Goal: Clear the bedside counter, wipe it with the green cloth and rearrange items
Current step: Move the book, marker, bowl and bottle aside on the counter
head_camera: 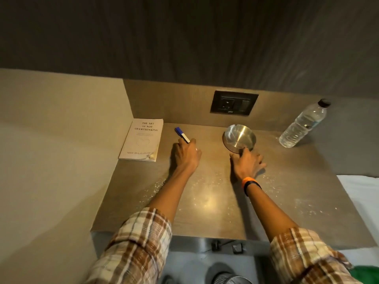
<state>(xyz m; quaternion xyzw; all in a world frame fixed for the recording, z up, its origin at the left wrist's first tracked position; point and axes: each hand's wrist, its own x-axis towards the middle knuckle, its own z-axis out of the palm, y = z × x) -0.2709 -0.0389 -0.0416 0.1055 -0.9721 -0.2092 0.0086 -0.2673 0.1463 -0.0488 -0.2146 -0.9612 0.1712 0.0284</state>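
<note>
On the brown bedside counter (287,181), my left hand (187,155) grips a white marker with a blue cap (181,134), the cap pointing away to the far left. My right hand (247,162) pinches the near rim of a round steel ashtray (239,138) that rests on the counter. A pale book (142,140) lies flat in the far left corner. A clear water bottle with a dark cap (303,125) stands at the far right. A bit of green cloth (367,274) shows at the bottom right edge. White crumbs speckle the counter surface.
A dark socket plate (233,102) sits in the back panel behind the ashtray. A beige wall (51,140) closes off the left side. White bedding (361,193) lies to the right. A round grey bin (229,278) stands on the floor below the counter's front edge.
</note>
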